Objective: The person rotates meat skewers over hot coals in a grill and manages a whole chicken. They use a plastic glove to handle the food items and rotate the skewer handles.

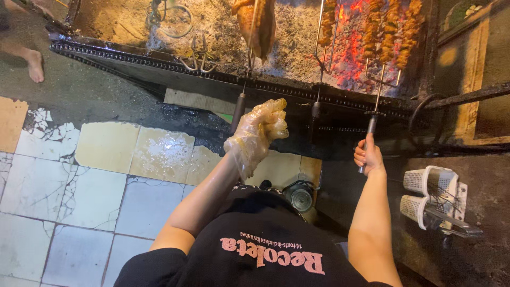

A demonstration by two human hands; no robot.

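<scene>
Two bare arms are being stretched forward from a black shirt, seen from above, over a floor (101, 175) of cracked pale tiles. Just past the shirt, a small dark round pot (300, 196) is sitting on the floor, and to the right two white slatted baskets (427, 194) with metal tongs are being kept on a dark ledge.

Farther out, the left hand (258, 130) is being held up in a loose clear plastic glove, its fingers curled together; whether anything is pinched in them cannot be told. It is hovering just beside the dark handle of one spit (238, 111), not touching it. The right hand (367, 155), bare, is being closed around the handle of a long metal skewer (377, 95), which is reaching out over the grill's front rail (297, 90).

Beyond the rail, that skewer's row of browned meat pieces (392, 29) is being roasted beside two similar rows above glowing red embers (350, 48). To the left, a whole golden bird (256, 21) is being cooked on the spit over grey ash, and spare hooks (197, 58) are lying on the ash bed.

Judging by the grip, the step in hand appears to be the turning or shifting of the meat skewer. Any next move would call for a firm hold on the handle and a steady, level motion, so that the meat is kept over the embers and clear of its neighbours.
</scene>
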